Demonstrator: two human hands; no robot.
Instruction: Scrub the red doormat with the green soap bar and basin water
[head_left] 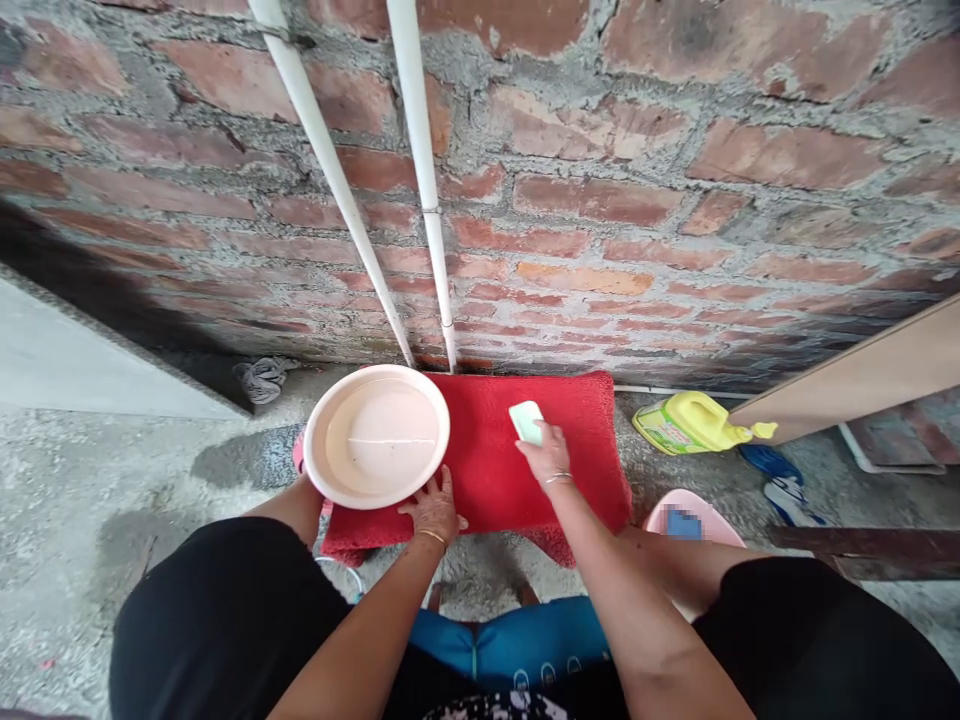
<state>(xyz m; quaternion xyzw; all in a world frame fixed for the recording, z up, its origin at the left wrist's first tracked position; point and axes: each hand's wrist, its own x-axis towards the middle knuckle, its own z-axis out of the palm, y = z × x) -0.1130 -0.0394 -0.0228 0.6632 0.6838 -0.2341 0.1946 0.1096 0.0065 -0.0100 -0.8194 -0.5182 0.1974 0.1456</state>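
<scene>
A red fluffy mat point(487, 450) is draped over a low support between my knees. My right hand point(549, 456) grips a pale green oblong block point(526, 421), pressed down on the mat right of its middle; whether it is a soap bar or a brush, I cannot tell. My left hand point(435, 510) lies on the mat with its fingers spread, close beside the basin's lower right rim. That pale pink basin point(319, 470) stands on the mat's left end with clear water in it.
A brick wall point(585, 200) with two white pipes point(427, 180) rises behind the mat. To the right are a yellow jug point(694, 422), a pink tub point(727, 520) and blue-and-white slippers point(787, 498). A grey rag point(264, 378) lies on the floor at the left.
</scene>
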